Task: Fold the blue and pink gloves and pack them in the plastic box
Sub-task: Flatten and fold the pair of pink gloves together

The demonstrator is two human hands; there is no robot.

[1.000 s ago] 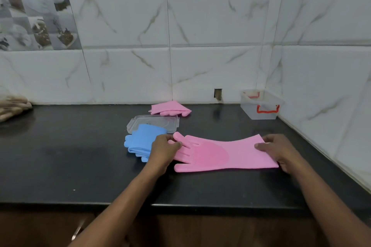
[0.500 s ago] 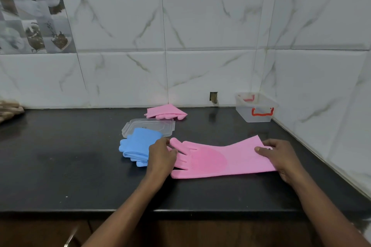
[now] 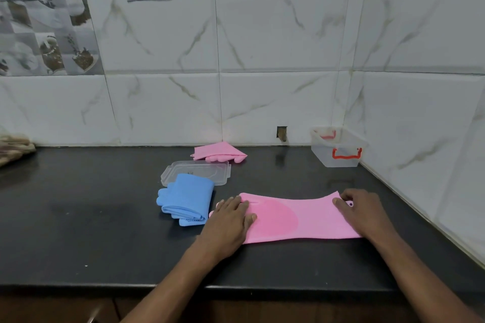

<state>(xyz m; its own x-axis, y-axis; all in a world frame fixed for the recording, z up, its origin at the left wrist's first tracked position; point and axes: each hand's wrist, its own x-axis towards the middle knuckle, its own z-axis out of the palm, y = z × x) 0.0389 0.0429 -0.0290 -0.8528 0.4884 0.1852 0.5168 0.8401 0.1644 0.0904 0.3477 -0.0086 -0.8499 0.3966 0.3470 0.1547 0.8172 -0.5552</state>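
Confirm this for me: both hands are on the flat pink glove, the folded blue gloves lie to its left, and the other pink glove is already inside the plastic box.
Not quite. The head view shows the other pink glove lying folded on the counter, left of the plastic box, not inside it. The rest stands.

- A pink glove [image 3: 301,217] lies flat on the black worktop [image 3: 78,217], lower centre of the frame.
- The left hand [image 3: 231,220] presses flat on its finger end; the right hand [image 3: 364,212] covers its cuff end, grip unclear.
- Folded blue gloves [image 3: 187,199] lie just left, overlapping a clear lid [image 3: 196,172].
- Behind: 1 folded pink glove [image 3: 219,155] at centre, and the plastic box [image 3: 338,149] at right.
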